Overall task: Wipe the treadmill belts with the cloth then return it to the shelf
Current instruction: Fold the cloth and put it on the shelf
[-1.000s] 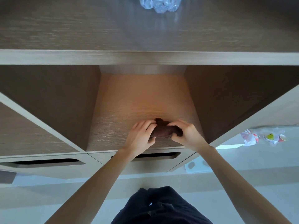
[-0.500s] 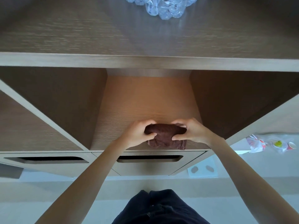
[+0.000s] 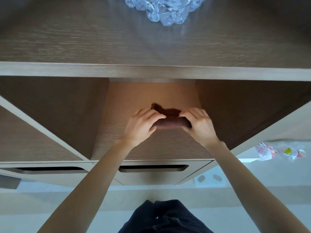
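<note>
The shelf has 1 open middle compartment, which lies below the top board carrying the glass bowl. The left hand and right hand each grip 1 end of the brown cloth with curled fingers, probably to keep the roll compact. The cloth sits low over the compartment floor, about mid-depth. Whether it touches the floor cannot be confirmed.

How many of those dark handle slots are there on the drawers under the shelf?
2. The left handle slot sits at the lower left of the view; the centre handle slot lies directly below the brown cloth. More may lie outside the view.
</note>
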Demonstrator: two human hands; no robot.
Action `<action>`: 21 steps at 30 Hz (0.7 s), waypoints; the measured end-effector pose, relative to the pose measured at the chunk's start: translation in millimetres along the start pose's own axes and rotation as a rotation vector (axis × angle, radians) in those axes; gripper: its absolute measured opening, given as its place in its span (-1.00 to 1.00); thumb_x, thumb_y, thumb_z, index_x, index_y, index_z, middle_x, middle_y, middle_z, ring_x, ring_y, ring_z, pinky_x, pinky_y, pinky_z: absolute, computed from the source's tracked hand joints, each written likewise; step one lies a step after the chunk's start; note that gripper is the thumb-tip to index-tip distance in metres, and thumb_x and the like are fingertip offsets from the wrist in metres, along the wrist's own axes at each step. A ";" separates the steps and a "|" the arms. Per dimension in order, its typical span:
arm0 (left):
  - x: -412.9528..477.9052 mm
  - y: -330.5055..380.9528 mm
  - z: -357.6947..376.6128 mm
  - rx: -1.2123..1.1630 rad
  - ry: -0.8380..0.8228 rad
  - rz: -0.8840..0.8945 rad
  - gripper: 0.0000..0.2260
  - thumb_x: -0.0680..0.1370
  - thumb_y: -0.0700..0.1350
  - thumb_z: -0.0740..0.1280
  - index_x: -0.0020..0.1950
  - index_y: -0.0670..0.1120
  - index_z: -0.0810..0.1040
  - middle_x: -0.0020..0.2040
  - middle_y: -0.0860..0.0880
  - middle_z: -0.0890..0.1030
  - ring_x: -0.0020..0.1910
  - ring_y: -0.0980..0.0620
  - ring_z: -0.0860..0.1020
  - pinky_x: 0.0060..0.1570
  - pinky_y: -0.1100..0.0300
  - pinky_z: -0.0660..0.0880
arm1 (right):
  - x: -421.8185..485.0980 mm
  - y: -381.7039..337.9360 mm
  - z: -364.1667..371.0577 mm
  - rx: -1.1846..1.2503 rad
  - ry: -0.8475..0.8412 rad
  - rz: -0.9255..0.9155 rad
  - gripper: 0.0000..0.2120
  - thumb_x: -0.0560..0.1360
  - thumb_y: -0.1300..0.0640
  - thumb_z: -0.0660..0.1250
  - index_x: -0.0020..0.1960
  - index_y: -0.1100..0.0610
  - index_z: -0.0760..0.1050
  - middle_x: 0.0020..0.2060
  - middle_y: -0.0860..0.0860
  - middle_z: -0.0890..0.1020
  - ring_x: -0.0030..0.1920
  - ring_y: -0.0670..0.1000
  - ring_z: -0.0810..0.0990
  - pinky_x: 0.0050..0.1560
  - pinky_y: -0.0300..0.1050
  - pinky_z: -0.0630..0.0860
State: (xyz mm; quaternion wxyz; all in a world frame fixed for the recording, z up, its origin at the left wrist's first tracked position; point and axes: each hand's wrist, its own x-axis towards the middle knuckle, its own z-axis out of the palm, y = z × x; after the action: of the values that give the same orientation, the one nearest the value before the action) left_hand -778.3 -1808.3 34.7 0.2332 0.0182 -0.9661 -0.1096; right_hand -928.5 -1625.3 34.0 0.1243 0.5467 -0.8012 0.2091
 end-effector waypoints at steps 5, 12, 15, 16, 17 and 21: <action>-37.0 15.1 33.6 -0.045 -0.256 0.050 -0.60 0.38 -0.36 0.41 0.19 -0.11 0.57 0.10 -0.09 0.60 0.10 -0.11 0.55 0.10 0.01 0.49 | -43.5 -0.5 24.9 -0.083 -0.208 -0.071 -0.47 0.06 0.33 0.58 0.01 0.14 0.60 0.00 0.08 0.63 0.00 0.15 0.62 -0.07 0.03 0.54; -53.3 11.2 41.4 -0.148 -0.207 -0.009 -0.73 0.52 -0.19 0.33 0.23 -0.11 0.57 0.17 -0.03 0.59 0.23 -0.05 0.50 0.20 -0.02 0.44 | -61.1 1.5 21.0 0.041 -0.124 -0.058 -0.77 0.46 -0.01 0.38 -0.01 0.11 0.66 -0.03 0.00 0.68 0.12 0.08 0.61 0.00 0.04 0.53; -33.4 15.8 51.0 -0.092 -0.171 -0.060 -0.70 0.56 -0.21 0.28 0.29 -0.14 0.52 0.29 -0.05 0.53 0.34 -0.04 0.42 0.29 -0.02 0.38 | -38.6 -6.6 23.9 0.060 -0.066 0.052 -0.85 0.53 0.16 0.34 0.03 0.16 0.64 0.00 0.04 0.66 0.10 0.09 0.60 -0.04 0.03 0.55; -28.0 16.0 55.8 -0.067 -0.237 -0.074 -0.67 0.59 -0.16 0.23 0.37 -0.12 0.44 0.38 -0.03 0.45 0.41 -0.01 0.33 0.38 0.01 0.28 | -32.3 -6.8 26.9 0.063 -0.112 0.109 -0.82 0.54 0.18 0.32 0.10 0.16 0.62 0.07 0.04 0.64 0.14 0.09 0.58 0.00 0.05 0.55; -24.9 13.8 60.5 -0.036 -0.320 -0.080 -0.62 0.62 -0.09 0.19 0.44 -0.08 0.34 0.46 0.00 0.34 0.47 0.03 0.22 0.44 0.05 0.14 | -27.6 -5.6 30.1 0.069 -0.197 0.175 -0.76 0.57 0.15 0.29 0.20 0.14 0.57 0.18 0.02 0.59 0.21 0.06 0.53 0.09 0.06 0.52; -29.4 -13.4 66.8 -0.046 -0.579 -0.190 -0.45 0.60 0.18 0.07 0.54 0.11 -0.03 0.55 0.12 -0.03 0.51 0.16 -0.10 0.48 -0.04 -0.13 | -33.9 7.8 38.9 0.009 -0.488 0.288 -0.58 0.62 -0.07 0.13 0.44 0.02 0.34 0.42 -0.10 0.37 0.44 -0.09 0.26 0.38 -0.14 0.26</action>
State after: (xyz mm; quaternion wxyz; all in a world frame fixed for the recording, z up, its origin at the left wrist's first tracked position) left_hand -782.7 -1805.2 -39.3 -0.0630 0.0711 -0.9836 -0.1536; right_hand -922.1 -1613.3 -16.4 -0.1056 0.4622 -0.8758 0.0905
